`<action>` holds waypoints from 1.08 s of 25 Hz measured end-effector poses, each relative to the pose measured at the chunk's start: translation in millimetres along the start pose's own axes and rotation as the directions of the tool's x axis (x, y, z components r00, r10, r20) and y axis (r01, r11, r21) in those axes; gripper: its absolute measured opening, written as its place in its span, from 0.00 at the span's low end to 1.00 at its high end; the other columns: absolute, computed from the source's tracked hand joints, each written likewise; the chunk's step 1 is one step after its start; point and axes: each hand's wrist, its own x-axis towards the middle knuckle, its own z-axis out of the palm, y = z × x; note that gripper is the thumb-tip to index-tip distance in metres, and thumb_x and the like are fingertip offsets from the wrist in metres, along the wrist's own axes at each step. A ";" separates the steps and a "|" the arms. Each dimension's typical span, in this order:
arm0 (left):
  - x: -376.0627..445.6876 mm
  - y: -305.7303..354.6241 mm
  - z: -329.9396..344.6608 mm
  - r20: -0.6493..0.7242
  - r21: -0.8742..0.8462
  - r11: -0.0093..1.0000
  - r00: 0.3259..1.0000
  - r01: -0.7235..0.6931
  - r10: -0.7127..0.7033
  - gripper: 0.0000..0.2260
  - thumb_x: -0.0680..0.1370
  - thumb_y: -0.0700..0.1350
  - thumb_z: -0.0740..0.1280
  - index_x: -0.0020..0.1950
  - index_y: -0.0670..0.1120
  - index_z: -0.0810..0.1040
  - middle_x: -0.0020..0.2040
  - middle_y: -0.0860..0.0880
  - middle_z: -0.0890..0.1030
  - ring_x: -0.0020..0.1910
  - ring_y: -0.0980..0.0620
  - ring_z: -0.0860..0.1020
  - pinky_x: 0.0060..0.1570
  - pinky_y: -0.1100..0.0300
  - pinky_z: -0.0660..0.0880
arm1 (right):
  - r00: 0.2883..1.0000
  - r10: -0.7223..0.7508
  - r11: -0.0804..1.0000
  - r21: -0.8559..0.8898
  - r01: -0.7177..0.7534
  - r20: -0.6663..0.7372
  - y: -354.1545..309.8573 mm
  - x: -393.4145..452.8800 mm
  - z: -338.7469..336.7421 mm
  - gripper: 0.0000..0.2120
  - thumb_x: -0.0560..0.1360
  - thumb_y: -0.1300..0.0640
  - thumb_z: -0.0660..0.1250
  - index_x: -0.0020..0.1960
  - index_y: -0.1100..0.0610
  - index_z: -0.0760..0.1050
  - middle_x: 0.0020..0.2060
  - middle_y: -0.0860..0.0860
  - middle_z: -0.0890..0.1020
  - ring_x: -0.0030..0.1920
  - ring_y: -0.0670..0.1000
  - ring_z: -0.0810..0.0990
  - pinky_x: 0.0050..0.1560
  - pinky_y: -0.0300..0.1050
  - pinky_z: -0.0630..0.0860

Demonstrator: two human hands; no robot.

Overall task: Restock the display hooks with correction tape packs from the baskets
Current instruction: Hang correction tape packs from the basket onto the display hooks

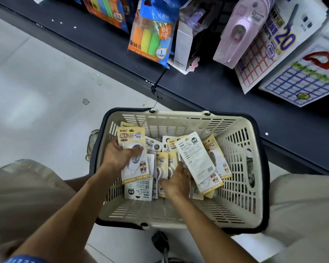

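Both hands (120, 156) (176, 180) among basket's (235, 211) tape packs (197, 160)

One head-worn wide-angle cam, looking steeply down from above and slightly fwd. Basket (179, 118) fills centre to lower frame, close beneath the lens; both forearms enter from the bottom edge. Shelf edge (198, 95) runs diagonally, upper left to right. Hanging stock (150, 35) crowds the top of frame, bowed by lens distortion. Single view only.

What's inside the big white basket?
The basket holds many yellow-and-white correction tape packs. The left hand grips one pack; the right hand digs among the others. Packs underneath are covered.
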 end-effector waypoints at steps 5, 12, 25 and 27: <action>0.3 -0.7 -1.0 -0.010 -0.023 1.000 1.000 -0.014 0.014 0.13 0.71 0.37 0.78 0.52 0.46 0.80 0.44 0.49 0.87 0.38 0.49 0.87 0.34 0.54 0.83 | 0.976 -0.071 0.979 0.203 0.027 0.208 -3.4 16.7 0.7 0.40 0.71 0.46 0.77 0.77 0.52 0.61 0.70 0.49 0.75 0.65 0.54 0.78 0.61 0.50 0.78; 2.1 -1.4 -3.5 -0.045 -0.016 0.998 0.998 -0.053 0.052 0.13 0.71 0.38 0.78 0.48 0.49 0.78 0.39 0.51 0.86 0.30 0.56 0.85 0.22 0.64 0.76 | 0.952 -0.082 0.902 0.428 -0.054 0.293 1.7 33.5 -0.7 0.18 0.77 0.55 0.72 0.66 0.51 0.76 0.61 0.48 0.82 0.62 0.52 0.80 0.63 0.51 0.76; -61.9 99.0 48.0 0.462 -0.363 0.931 0.865 -0.018 0.197 0.16 0.81 0.53 0.63 0.63 0.48 0.83 0.57 0.47 0.86 0.61 0.41 0.81 0.57 0.48 0.78 | 0.876 -0.457 0.579 0.798 0.164 0.152 -44.0 -29.1 -223.4 0.17 0.75 0.63 0.69 0.63 0.60 0.79 0.55 0.59 0.86 0.51 0.55 0.86 0.47 0.50 0.84; -87.1 129.9 56.4 0.518 -0.437 0.899 0.805 -0.041 0.289 0.23 0.77 0.60 0.65 0.67 0.48 0.81 0.59 0.46 0.86 0.56 0.44 0.85 0.46 0.51 0.82 | 0.886 -0.464 0.557 0.773 0.304 -0.014 -64.6 -51.7 -249.2 0.13 0.76 0.61 0.71 0.60 0.59 0.80 0.52 0.58 0.87 0.49 0.55 0.86 0.49 0.54 0.84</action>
